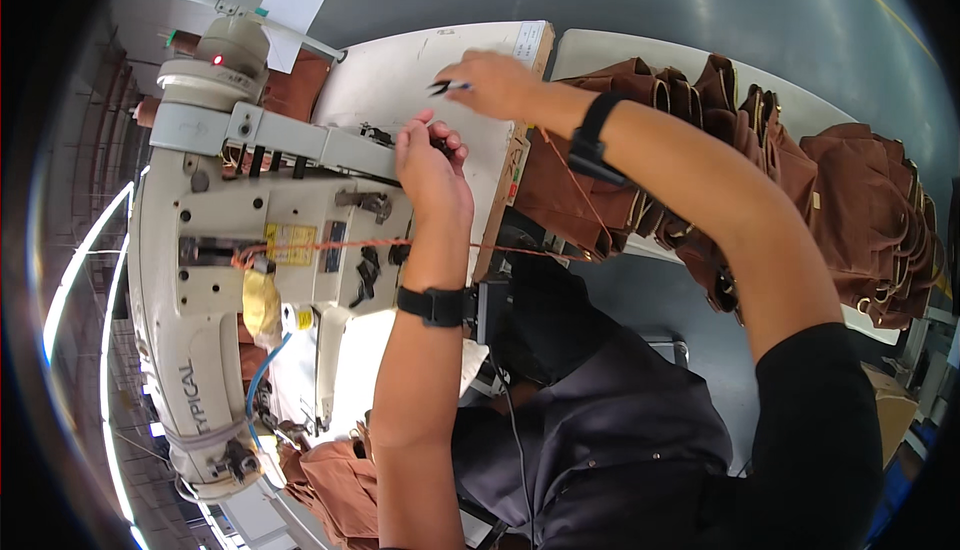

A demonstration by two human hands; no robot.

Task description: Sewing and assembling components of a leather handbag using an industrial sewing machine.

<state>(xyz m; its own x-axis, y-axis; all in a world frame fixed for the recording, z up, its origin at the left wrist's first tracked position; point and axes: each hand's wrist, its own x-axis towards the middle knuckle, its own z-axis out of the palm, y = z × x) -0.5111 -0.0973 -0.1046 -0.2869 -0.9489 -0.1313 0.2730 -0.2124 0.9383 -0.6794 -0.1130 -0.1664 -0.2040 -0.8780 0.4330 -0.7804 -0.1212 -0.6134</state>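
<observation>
My right hand (495,85) is closed on small thread snips (450,86), whose dark pointed tip sticks out to the left over the white tabletop (385,75). Just below it, my left hand (435,165) is raised with its fingers curled around something small and dark, mostly hidden by the fingers. That hand is beside the end of the arm of a cream industrial sewing machine (215,280). An orange cord (340,244) runs from the machine, passing by my left forearm.
Brown fabric bags (840,210) with metal rings are piled on a white table at the right. More brown fabric (335,485) lies at the lower left. A thread cone (185,43) stands by the machine's upper end. A yellow cloth-like bundle (261,305) hangs on the machine.
</observation>
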